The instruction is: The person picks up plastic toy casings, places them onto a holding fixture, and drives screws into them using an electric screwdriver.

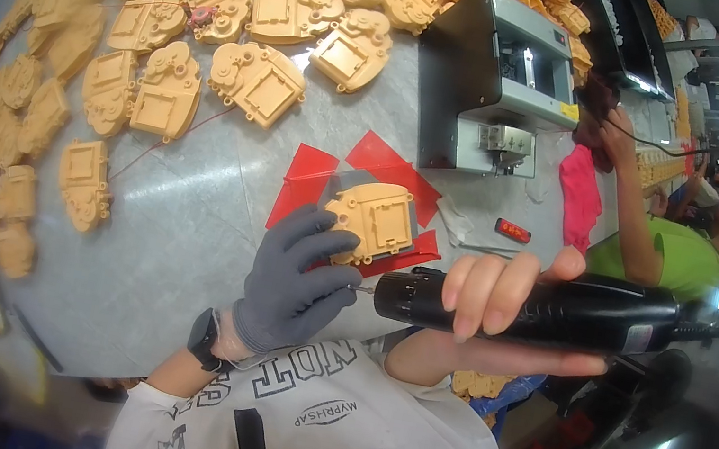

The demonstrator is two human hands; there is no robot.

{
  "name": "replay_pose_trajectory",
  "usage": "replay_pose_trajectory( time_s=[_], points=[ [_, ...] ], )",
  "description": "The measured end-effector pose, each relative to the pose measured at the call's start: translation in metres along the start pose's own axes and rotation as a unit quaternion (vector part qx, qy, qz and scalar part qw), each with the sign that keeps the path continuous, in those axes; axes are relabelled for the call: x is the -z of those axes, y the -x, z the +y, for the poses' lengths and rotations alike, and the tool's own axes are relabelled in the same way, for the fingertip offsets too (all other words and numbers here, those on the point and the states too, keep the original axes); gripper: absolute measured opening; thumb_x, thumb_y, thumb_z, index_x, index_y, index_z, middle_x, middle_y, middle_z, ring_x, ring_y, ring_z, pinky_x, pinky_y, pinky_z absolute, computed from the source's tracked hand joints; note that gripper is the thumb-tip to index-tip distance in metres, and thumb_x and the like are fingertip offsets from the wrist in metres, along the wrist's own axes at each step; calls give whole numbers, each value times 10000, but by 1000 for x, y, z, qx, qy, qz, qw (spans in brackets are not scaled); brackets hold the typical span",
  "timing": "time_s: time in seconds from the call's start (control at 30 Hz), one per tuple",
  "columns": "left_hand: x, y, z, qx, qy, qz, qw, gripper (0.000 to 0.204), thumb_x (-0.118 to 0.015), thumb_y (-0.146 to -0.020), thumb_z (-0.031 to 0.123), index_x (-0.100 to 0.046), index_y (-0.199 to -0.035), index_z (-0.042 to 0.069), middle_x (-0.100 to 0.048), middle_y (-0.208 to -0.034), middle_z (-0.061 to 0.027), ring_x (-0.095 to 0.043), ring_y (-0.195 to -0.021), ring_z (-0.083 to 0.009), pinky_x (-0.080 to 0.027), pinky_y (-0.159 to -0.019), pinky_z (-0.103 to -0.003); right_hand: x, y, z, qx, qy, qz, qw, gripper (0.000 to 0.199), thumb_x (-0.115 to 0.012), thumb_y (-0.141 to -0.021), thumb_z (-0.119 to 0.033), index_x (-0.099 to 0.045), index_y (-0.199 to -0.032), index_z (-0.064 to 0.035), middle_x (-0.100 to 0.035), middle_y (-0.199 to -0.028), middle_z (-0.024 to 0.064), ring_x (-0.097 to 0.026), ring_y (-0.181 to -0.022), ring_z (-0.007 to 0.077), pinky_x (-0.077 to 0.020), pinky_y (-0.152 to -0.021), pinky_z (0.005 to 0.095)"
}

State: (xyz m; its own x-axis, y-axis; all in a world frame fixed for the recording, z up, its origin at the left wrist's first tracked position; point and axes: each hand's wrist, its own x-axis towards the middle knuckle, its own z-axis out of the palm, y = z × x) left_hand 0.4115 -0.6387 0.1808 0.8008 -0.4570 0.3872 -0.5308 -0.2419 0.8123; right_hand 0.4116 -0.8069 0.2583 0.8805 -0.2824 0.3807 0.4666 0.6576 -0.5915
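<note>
My left hand (296, 283), in a grey glove, has its bent fingers against the left edge of a tan plastic housing (376, 223). The housing lies with its hollow, ribbed side up on a dark block within a red holder (304, 178). A black electric screwdriver (589, 315) is gripped in my bare right hand (496, 297), lying almost level with its bit pointing left. Its thin bit (364, 290) reaches the fingertips of the glove, just below the housing. Whether a screw is on the bit is too small to tell.
Many similar tan housings (259, 84) cover the far and left table. A grey and black machine (499, 86) stands beyond the holder. Right of it lie a red and black small object (512, 230) and a pink cloth (579, 198). A person in green (671, 256) sits at right.
</note>
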Motion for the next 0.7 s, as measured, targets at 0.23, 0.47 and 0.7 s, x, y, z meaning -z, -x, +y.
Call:
replay_pose_trajectory(
  time_s=[0.23,0.47,0.7],
  points=[
    [-4,-3,3,19,-6,-10,1000,285,-693,-653,114,-630,-931,129,-540,-1093,-83,-443,-1077,-337,-382,-894,-430,1,2,-7,16,18,11,1000,919,-420,-674,-804,-366,-1211,-59,-503,-633,72,-496,-459,195,-402,-474,338],
    [-5,-7,4,6,-27,-18,999,367,-711,-641,136,-612,-994,124,-514,-1148,-103,-429,-1106,-356,-388,-908,-434,3,0,-14,26,49,11,998,883,-413,-700,-787,-376,-1199,-59,-501,-636,74,-485,-438,194,-408,-470,337],
    [-8,-1,-1,63,-79,40,994,693,-763,-582,189,-470,-1202,97,-444,-1233,-172,-432,-1125,-390,-397,-912,-438,13,-1,-15,100,148,21,984,924,-409,-677,-805,-364,-1186,-35,-510,-636,77,-494,-443,187,-423,-460,325]
  ],
)
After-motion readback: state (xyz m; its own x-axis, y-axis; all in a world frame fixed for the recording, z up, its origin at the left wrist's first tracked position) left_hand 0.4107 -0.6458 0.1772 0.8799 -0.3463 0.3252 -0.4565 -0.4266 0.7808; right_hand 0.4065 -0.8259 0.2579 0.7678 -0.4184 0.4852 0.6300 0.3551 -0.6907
